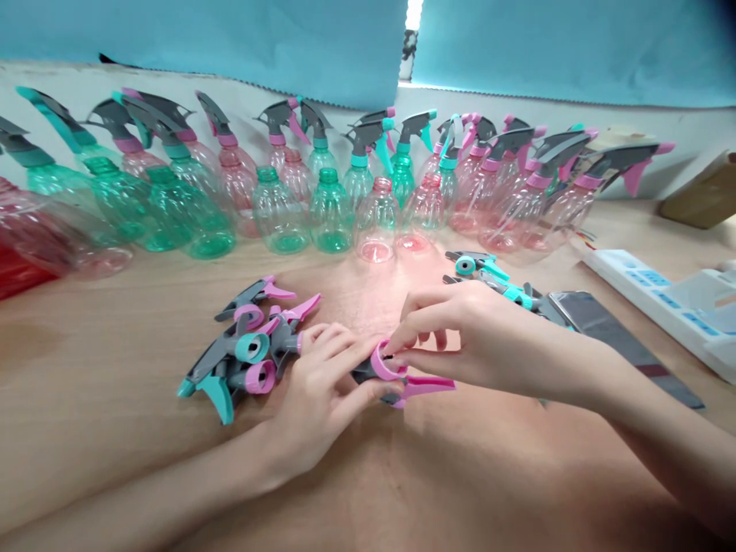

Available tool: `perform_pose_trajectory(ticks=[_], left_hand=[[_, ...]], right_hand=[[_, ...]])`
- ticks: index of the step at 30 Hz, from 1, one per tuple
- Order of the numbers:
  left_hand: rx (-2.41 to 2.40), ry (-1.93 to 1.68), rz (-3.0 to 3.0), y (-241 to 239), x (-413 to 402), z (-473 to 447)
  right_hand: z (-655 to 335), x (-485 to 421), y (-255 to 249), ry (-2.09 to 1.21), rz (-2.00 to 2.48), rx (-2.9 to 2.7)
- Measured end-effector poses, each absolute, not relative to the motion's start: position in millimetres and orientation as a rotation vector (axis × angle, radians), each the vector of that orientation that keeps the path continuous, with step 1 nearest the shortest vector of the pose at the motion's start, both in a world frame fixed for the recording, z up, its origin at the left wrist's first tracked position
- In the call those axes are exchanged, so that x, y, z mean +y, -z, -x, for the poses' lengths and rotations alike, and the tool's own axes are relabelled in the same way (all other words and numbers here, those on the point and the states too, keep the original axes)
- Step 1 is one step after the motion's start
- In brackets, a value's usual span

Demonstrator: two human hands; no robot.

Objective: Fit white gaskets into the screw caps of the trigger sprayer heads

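Observation:
My left hand (322,391) is wrapped round a grey and pink trigger spray head (428,385), its pink collar facing right. At the collar's opening, the thumb and fingertips of my right hand (454,337) are pinched together. Whatever they pinch is too small or hidden to make out. Left of my left hand lies a pile of spray heads (221,349), grey with pink or turquoise collars and triggers. More turquoise and grey spray heads (483,264) lie beyond my right hand.
Along the wall stand several clear bottles, some open like this green bottle (332,215), others topped with spray heads. A smartphone (580,307) lies on a dark strip at right, near a white and blue case (661,299). A red object (23,268) sits far left.

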State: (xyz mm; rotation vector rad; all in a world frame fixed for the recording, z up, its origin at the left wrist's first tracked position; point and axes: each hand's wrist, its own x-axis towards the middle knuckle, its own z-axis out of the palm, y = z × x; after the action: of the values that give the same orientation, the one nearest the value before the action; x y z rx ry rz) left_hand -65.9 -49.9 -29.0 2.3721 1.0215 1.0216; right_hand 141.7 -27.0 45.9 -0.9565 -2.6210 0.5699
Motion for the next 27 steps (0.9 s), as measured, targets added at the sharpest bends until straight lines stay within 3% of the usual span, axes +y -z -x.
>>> perform_pose_trajectory(ticks=[17, 27], left_hand=[[1.102, -1.031, -2.132, 29.5, -53.2, 64.7], [1.395, -1.237, -2.26, 8.3, -47.8, 76.4]], right_hand=[[-132.5, -35.5, -40.3, -0.564, 1.129, -2.55], [-142.4, -40.5, -53.1, -0.508, 1.09, -2.501]])
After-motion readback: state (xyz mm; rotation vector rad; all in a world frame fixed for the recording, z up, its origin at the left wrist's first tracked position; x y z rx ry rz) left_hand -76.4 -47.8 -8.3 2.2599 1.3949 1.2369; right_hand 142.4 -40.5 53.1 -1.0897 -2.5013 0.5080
